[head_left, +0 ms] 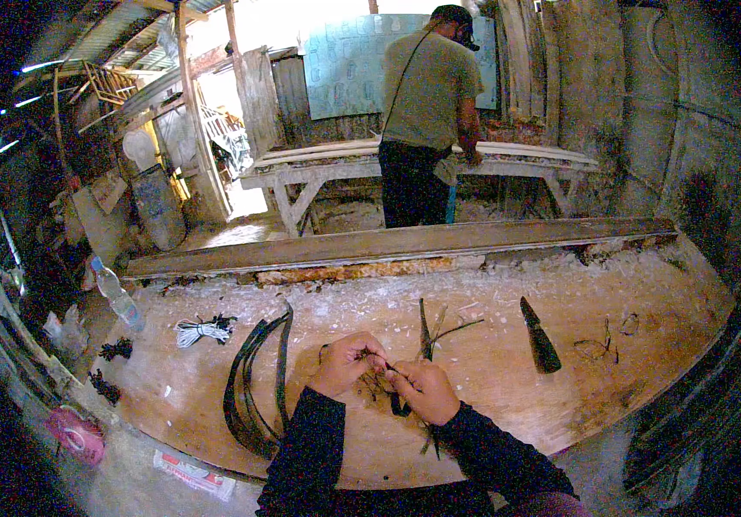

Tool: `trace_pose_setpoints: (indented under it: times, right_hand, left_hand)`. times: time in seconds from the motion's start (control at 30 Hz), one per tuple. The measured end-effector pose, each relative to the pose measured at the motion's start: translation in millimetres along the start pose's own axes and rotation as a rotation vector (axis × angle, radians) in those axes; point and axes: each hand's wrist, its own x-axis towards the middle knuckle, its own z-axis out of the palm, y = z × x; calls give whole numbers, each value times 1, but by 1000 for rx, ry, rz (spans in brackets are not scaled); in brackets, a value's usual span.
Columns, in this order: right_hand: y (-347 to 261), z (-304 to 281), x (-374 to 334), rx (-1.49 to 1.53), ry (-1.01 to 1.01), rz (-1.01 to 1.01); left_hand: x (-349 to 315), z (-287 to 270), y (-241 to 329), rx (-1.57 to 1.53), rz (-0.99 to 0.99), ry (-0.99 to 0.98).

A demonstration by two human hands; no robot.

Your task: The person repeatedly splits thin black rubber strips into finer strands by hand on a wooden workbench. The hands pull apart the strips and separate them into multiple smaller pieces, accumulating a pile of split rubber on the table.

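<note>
Over the middle of the wooden table, my left hand (pixel 349 364) and my right hand (pixel 426 390) meet with fingertips pinched. A thin dark strand (pixel 390 369) runs between them; its exact kind is too small to tell. Beneath my hands lie more thin dark strands, partly hidden. Narrow dark strips (pixel 425 326) stick out past my right hand, away from me. Left of my left hand rest several long, curved black strips (pixel 245 388). To the right lies a dark, tapered, flat piece (pixel 541 338), with loose thin strands (pixel 596 348) beyond it.
A bundle of white cord (pixel 202 332), small black bundles (pixel 116 349) and a clear plastic bottle (pixel 118 293) are at the left. A long wooden beam (pixel 405 246) borders the table's far side. Beyond, a person (pixel 431 103) stands at a workbench (pixel 525 159).
</note>
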Motion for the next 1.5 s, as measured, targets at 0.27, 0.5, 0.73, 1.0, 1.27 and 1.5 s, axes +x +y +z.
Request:
trace_pose_setpoints:
  times: [0.27, 0.5, 0.73, 1.0, 1.27, 1.5]
  right_hand:
    - [4, -2, 9, 952, 58, 211]
    - [7, -12, 14, 1036, 307, 332]
    - [18, -21, 16, 1265, 371, 481]
    - [16, -31, 15, 1332, 205, 113]
    - [30, -30, 15, 1293, 122, 31]
    - [38, -42, 12, 834, 28, 42]
  left_hand:
    - [5, 31, 12, -360, -129, 179]
    - [5, 33, 13, 188, -196, 3]
    - [5, 16, -20, -123, -243, 228]
    - [8, 10, -25, -226, -408, 480]
    - [7, 0, 4, -35, -337, 247]
    - [5, 1, 15, -280, -430, 194]
